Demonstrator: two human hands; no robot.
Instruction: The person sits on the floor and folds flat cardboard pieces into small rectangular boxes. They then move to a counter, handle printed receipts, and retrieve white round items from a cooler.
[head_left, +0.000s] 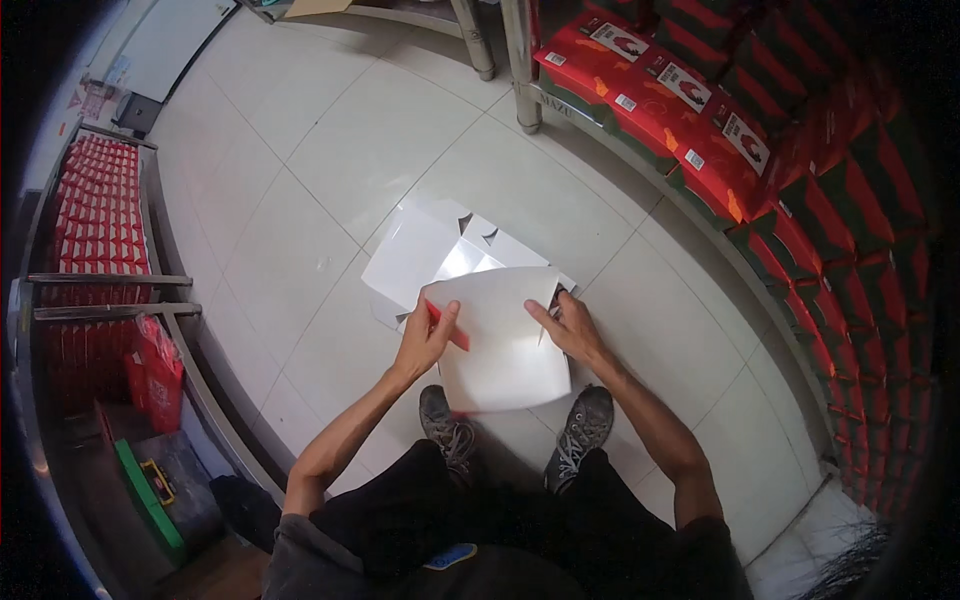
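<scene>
Between my two hands is a white cardboard sheet (505, 350), bowed a little, with red showing along its lower edge and by the left thumb. My left hand (424, 340) pinches its left side, thumb on the white face. On the opposite side my right hand (570, 328) grips the edge, its thumb also on top and its other fingers mostly hidden. Under the sheet, flat on the floor, lies a white die-cut box blank (410, 255) with notched flaps; the held sheet covers part of it.
Red and dark green boxes (840, 290) are stacked high on the right, with red printed packages (660, 95) on a metal-legged shelf. Along the left, a metal rack (110, 310) holds rows of red boxes, a red bag (155, 380) and a green-edged case (150, 490). My shoes (583, 425) stand just below the sheet.
</scene>
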